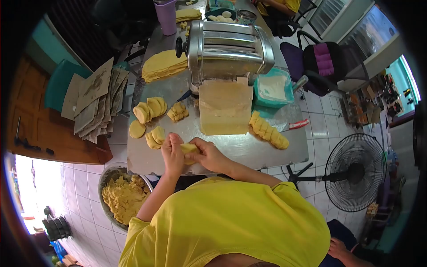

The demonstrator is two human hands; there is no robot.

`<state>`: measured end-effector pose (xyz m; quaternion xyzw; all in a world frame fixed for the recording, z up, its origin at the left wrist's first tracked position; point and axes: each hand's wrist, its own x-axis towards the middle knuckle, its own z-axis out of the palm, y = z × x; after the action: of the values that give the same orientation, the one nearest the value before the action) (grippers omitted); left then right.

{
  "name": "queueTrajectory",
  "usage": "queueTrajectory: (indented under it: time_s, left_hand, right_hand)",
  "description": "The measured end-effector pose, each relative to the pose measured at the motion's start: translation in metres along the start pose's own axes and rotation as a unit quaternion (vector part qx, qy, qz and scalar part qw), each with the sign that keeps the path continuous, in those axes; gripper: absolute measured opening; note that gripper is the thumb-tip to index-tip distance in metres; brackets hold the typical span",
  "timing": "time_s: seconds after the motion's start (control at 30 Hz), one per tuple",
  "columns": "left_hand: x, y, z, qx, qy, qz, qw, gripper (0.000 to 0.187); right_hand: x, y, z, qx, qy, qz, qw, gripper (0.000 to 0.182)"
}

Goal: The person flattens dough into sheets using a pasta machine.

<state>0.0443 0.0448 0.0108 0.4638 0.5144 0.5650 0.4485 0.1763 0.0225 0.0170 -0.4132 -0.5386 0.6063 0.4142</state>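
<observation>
Close to the near edge of the metal table, my left hand [172,155] and my right hand [208,155] are both closed on one piece of yellow dough [189,148]. My fingers cover part of it. Just beyond my left hand lie flattened dough rounds [155,137], with more dough rounds [150,110] farther back. A rough dough lump [178,111] sits beside them. Ahead stands a steel dough sheeter [229,53] with a flat dusty board [225,109] sloping toward me. To the right rests a sliced dough log [268,130].
A teal tub of flour [272,89] and a red-handled knife [298,124] are on the right. Stacked dough sheets [165,65] lie left of the machine. A basin of dough [124,198] stands below left, a fan [355,172] at right. Another person's arm [271,5] shows at the back.
</observation>
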Motion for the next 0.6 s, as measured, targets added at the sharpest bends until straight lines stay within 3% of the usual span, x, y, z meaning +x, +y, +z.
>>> queueTrajectory:
  time_s: [0.03,0.1,0.17,0.2,0.27,0.3,0.37,0.43,0.5,0.53,0.57,0.6]
  left_hand:
    - [0.006,0.001,0.007,-0.036,0.000,0.003,0.999,0.039]
    - [0.018,0.000,0.014,-0.063,-0.004,-0.008,0.998,0.037]
    - [0.023,0.010,0.025,-0.065,-0.050,-0.027,0.996,0.037]
    - [0.024,0.016,0.029,-0.068,-0.047,-0.026,0.996,0.037]
    - [0.029,0.030,0.035,0.064,-0.122,-0.038,0.990,0.035]
    - [0.033,0.034,0.040,0.062,-0.117,-0.036,0.991,0.035]
    - [0.045,0.041,0.049,0.108,-0.116,0.047,0.986,0.033]
    - [0.071,0.039,0.050,0.084,-0.127,0.056,0.987,0.028]
    - [0.102,0.041,0.059,-0.058,-0.074,-0.003,0.996,0.034]
    - [0.124,0.032,0.060,0.034,-0.084,0.059,0.994,0.041]
    - [0.145,0.020,0.061,0.126,-0.096,0.120,0.980,0.050]
    - [0.160,0.016,0.068,0.132,-0.101,0.121,0.979,0.050]
  right_hand:
    - [0.002,-0.005,-0.007,-0.058,0.003,0.037,0.998,0.023]
    - [0.006,-0.011,-0.013,-0.056,0.029,0.017,0.998,0.023]
    - [0.007,-0.016,-0.020,-0.072,0.057,-0.081,0.992,0.021]
    - [0.008,-0.018,-0.023,-0.075,0.053,-0.081,0.992,0.021]
    - [0.014,-0.023,-0.030,0.069,0.029,-0.085,0.994,0.021]
    - [0.017,-0.034,-0.038,0.066,0.025,-0.086,0.994,0.021]
    - [0.024,-0.063,-0.063,-0.182,-0.017,-0.028,0.983,0.033]
    - [0.041,-0.077,-0.090,-0.308,0.010,-0.133,0.942,0.037]
    - [0.055,-0.123,-0.117,-0.355,0.102,-0.176,0.912,0.035]
    - [0.072,-0.136,-0.134,-0.268,0.159,-0.185,0.932,0.034]
    - [0.095,-0.151,-0.160,-0.171,0.148,-0.230,0.946,0.030]
    - [0.108,-0.175,-0.178,-0.231,0.195,-0.262,0.916,0.031]
